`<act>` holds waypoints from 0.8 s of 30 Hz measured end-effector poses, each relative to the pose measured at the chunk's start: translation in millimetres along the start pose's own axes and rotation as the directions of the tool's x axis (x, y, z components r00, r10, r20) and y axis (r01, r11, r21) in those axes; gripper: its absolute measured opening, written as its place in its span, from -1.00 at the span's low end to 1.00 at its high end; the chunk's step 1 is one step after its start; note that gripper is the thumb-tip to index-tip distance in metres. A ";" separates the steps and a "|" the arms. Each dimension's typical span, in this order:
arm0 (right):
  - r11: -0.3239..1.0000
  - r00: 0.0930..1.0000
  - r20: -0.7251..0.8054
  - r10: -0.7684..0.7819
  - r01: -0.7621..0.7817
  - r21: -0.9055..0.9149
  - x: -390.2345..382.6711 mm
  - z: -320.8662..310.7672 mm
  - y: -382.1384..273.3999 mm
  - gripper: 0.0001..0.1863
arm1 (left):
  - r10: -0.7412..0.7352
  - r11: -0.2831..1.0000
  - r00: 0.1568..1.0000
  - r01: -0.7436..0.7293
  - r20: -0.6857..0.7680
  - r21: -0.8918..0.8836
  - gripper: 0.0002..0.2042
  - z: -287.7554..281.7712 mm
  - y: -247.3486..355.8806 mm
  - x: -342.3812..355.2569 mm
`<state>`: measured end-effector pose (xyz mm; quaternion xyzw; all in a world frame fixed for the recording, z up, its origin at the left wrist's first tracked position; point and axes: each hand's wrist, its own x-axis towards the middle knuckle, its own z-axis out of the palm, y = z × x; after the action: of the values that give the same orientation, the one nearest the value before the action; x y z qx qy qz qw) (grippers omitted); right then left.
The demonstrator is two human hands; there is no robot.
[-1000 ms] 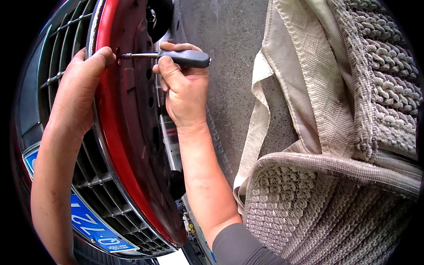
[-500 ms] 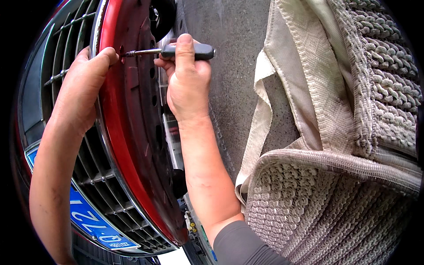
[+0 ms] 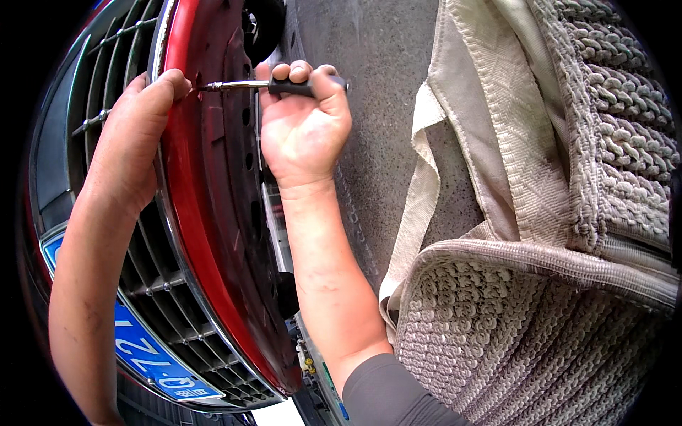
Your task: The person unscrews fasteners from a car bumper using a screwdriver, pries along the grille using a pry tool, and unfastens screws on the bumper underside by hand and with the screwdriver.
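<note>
My right hand [image 3: 305, 138] is wrapped around the dark handle of a screwdriver-like driver [image 3: 245, 84], palm turned up and fingers curled over the grip. Its metal shaft points left, with the socket-like tip at a small hole in the dark red inner face of a red car panel [image 3: 190, 231]. My left hand [image 3: 135, 138] grips the panel's chrome-trimmed edge. Its thumb and a finger come close to the driver's tip; the other fingers are hidden behind the edge. Whether a fastener sits at the tip is hard to see.
Left of the panel is a dark grille [image 3: 167, 287] with chrome bars, and a blue number plate [image 3: 160, 362] lies below my left forearm. Grey speckled ground [image 3: 369, 142] shows beyond my right hand. A beige knitted cover with a strap [image 3: 419, 184] fills the right side.
My right hand has rolled on the driver's handle: the thumb was on top, and now the palm faces up with fingertips over the handle. My left hand has hardly moved.
</note>
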<state>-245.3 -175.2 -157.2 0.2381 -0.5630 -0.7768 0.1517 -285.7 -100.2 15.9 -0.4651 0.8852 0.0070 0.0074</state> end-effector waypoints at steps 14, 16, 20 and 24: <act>0.996 0.998 0.007 -0.055 0.055 0.077 39.8 -8.4 -3.3 -0.84 | 0.001 0.998 1.000 0.000 0.011 -0.057 -0.43 -3.3 4.8 -13.3; 0.991 0.963 0.271 0.012 -0.047 0.124 48.4 -22.4 -10.8 -0.83 | 0.034 0.999 0.999 -0.034 -0.023 0.002 -0.43 5.5 6.1 -16.7; 0.987 0.890 -0.431 -0.151 0.112 -0.115 24.4 16.3 16.1 -0.66 | 0.018 1.000 0.998 -0.018 -0.068 -0.009 -0.43 1.3 3.2 -18.1; 0.983 0.933 -0.318 -0.168 0.133 -0.130 33.1 4.8 20.0 -0.60 | 0.025 1.000 0.999 -0.025 -0.036 -0.019 -0.42 0.9 5.9 -19.2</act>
<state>-276.3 -194.5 -143.7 0.3976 -0.4681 -0.7646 0.1955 -279.6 -81.1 15.4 -0.4541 0.8908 0.0074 -0.0129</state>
